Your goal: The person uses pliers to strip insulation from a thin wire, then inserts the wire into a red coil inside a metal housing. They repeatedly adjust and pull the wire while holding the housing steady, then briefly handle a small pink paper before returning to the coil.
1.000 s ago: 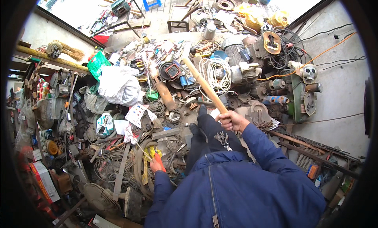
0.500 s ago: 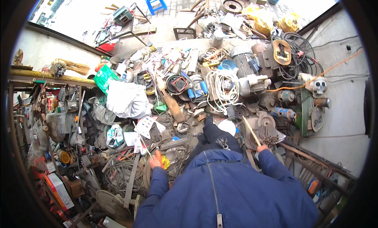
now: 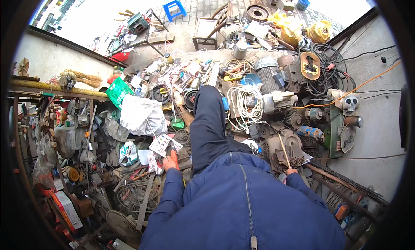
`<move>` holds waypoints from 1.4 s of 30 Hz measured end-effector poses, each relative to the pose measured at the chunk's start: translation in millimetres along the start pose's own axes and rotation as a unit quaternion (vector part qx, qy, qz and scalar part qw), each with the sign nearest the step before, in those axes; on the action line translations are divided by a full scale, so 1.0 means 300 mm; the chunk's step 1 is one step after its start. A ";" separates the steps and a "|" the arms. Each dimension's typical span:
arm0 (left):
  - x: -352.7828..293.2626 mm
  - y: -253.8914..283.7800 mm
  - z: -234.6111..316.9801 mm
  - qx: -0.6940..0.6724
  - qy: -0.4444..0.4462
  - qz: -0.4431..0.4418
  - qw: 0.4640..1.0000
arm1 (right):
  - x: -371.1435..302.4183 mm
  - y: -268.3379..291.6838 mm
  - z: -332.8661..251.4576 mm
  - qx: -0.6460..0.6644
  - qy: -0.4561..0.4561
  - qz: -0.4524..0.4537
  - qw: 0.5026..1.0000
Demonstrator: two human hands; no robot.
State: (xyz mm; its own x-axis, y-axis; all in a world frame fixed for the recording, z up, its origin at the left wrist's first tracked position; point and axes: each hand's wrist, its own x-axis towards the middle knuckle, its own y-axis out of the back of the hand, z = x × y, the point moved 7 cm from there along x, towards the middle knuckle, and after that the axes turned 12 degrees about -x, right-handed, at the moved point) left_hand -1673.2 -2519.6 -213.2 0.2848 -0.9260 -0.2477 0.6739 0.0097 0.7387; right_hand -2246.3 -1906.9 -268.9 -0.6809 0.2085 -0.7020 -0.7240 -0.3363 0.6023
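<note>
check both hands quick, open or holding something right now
Left hand: closed, holding a thin rod.
Right hand: closed, holding a wooden stick.

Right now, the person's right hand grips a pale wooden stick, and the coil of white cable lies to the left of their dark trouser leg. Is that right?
Not quite: in the head view, the coil of white cable lies to the right of the dark trouser leg. The right hand does grip a pale wooden stick.
</note>
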 end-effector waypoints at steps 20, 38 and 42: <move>0.878 -0.540 0.351 -0.066 0.105 -0.013 0.992 | 0.111 1.133 -0.679 -0.126 0.021 0.034 0.991; 1.592 -0.781 1.367 -0.030 0.089 -0.074 0.993 | -0.272 2.145 -1.500 0.001 0.151 0.065 0.986; 1.649 -0.819 1.463 -0.033 0.082 -0.067 0.994 | -0.238 2.280 -1.808 0.103 0.187 0.095 0.972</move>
State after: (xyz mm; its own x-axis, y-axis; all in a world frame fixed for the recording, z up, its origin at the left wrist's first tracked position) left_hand -1997.1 -3145.7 -242.1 0.2942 -0.8464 -0.4439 0.7550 -0.0790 0.6510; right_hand -2632.9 -2650.0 -12.8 -0.7445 -0.2002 -0.6369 -0.6227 -0.1362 0.7706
